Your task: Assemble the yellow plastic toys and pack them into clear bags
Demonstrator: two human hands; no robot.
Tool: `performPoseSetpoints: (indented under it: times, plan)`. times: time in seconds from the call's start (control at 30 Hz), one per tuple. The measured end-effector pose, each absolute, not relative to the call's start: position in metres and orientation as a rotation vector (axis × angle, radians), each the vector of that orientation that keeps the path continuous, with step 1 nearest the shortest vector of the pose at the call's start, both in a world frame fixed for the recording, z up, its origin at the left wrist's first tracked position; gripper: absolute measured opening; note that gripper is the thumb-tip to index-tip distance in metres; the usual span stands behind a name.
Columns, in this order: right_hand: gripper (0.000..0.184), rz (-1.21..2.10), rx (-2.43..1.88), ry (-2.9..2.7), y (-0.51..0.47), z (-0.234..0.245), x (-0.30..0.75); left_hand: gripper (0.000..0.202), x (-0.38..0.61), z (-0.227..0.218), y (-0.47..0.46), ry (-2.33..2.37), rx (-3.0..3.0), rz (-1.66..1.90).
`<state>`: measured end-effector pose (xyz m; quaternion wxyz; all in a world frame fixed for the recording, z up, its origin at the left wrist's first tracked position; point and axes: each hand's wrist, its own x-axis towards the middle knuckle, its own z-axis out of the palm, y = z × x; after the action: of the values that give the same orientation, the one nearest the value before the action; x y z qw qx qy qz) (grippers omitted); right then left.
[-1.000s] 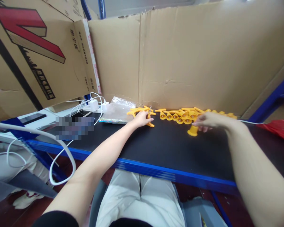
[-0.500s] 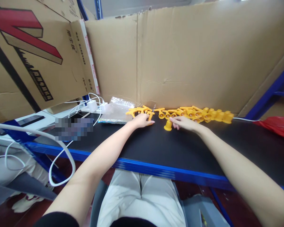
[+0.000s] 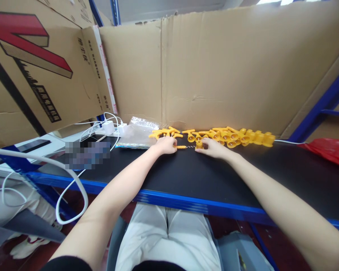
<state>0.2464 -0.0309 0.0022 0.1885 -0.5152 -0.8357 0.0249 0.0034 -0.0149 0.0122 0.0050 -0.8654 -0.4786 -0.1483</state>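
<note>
My left hand [image 3: 166, 145] is closed on a yellow corkscrew with a threaded plastic shaft [image 3: 181, 147]. From the shaft a thin metal spiral [image 3: 190, 146] points right. Facing it is a yellow bell-shaped cup [image 3: 199, 144], which the fingers of my right hand [image 3: 214, 148] grip. The spiral's tip lies close to the cup; whether it is inside I cannot tell. Behind my left hand lie several yellow T-shaped handles [image 3: 169, 132]. Beyond my right hand is a row of yellow corkscrew parts with cup-shaped ends [image 3: 234, 137].
A clear plastic bag [image 3: 137, 133] lies left of the handles, near white chargers [image 3: 109, 127] and looping cables. Cardboard [image 3: 220, 75] stands along the back of the black table [image 3: 192, 177]. A red bag [image 3: 329, 152] sits at far right, and a blue edge [image 3: 172, 199] runs in front.
My left hand has turned the corkscrew from spiral-up to lying sideways, spiral pointing right. My right hand has tipped the cup from standing on its rim and brought it up to the spiral.
</note>
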Motion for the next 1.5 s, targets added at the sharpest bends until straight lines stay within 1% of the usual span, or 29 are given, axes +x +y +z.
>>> performPoseSetpoints:
  times: [0.1,0.27,0.37,0.5,0.7,0.8,0.97,1.07,1.2,1.37,1.5]
  plan:
    - [0.035,0.039,-1.544,-2.344,-0.030,0.003,0.250,0.021,0.004,0.013,-0.017,-1.512,-2.741,-0.407]
    - [0.048,0.142,-1.649,-2.308,-0.035,0.011,0.252,0.022,0.002,0.013,-0.015,-1.572,-2.753,-0.397]
    - [0.043,0.198,-1.716,-2.332,-0.037,0.016,0.256,0.025,0.001,0.012,-0.012,-1.589,-2.777,-0.373]
    - [0.033,0.148,-1.747,-2.347,-0.034,0.018,0.264,0.025,0.000,0.010,-0.009,-1.599,-2.800,-0.394]
    - [0.036,0.193,-1.719,-2.321,-0.034,0.018,0.263,0.020,-0.001,0.007,-0.005,-1.610,-2.832,-0.512]
    - [0.037,0.233,-1.644,-2.309,-0.039,0.018,0.254,0.019,0.001,0.004,-0.004,-1.532,-2.873,-0.533]
    - [0.037,0.410,-1.467,-2.186,-0.044,0.018,0.241,0.023,0.002,0.003,-0.002,-1.440,-2.866,-0.725]
    - [0.038,0.596,-1.375,-2.037,-0.042,0.017,0.241,0.025,0.001,0.007,-0.004,-1.437,-2.830,-0.828]
    - [0.038,0.826,-1.285,-1.915,-0.039,0.013,0.244,0.023,0.001,0.013,-0.010,-1.395,-2.815,-0.871]
    - [0.040,0.874,-1.277,-1.870,-0.036,0.006,0.239,0.022,0.001,0.013,-0.009,-1.409,-2.832,-0.898]
    - [0.036,0.922,-1.249,-1.767,-0.038,0.007,0.234,0.025,0.000,0.011,-0.006,-1.483,-2.823,-0.990]
